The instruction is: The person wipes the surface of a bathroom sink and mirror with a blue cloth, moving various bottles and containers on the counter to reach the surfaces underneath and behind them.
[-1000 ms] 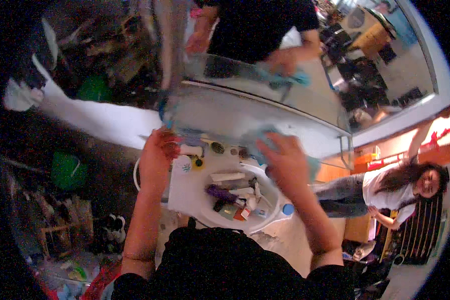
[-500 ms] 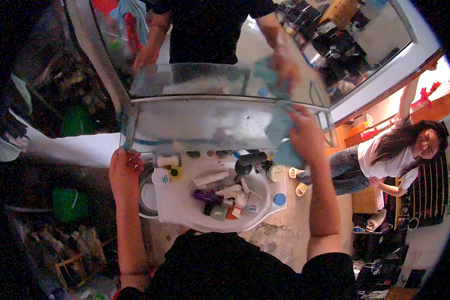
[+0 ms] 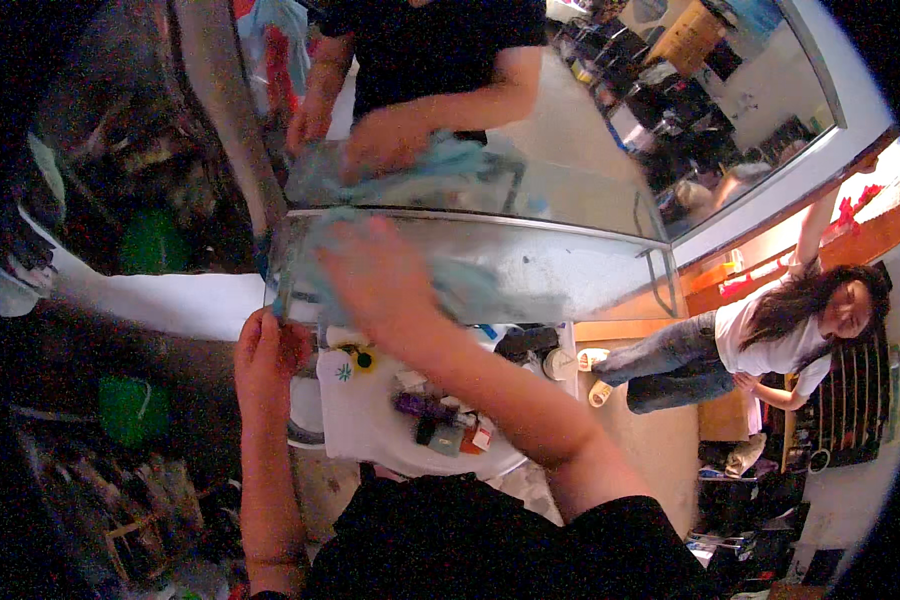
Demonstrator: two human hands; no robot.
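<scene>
A glass shelf (image 3: 570,275) juts out in front of a mirror (image 3: 570,170), above a white sink. My right hand (image 3: 380,285) reaches across to the shelf's left part, pressing a light blue cloth (image 3: 460,280) on the glass. Hand and cloth are smeared by motion, so single fingers are hard to make out. At the shelf's near left corner my left hand (image 3: 270,345) is closed, its fingers pinching the glass edge. The mirror repeats both arms and the cloth.
In the sink (image 3: 355,425) lie a purple item (image 3: 425,407), small boxes and tubes, partly hidden by my right forearm. A white-lidded jar (image 3: 560,363) stands at its right rim. A person (image 3: 770,335) in a white shirt stands to the right. A green bucket (image 3: 133,410) is at left.
My right hand has swept the cloth from the shelf's right part to its left part. My left hand stays at the left corner. The view has shifted slightly.
</scene>
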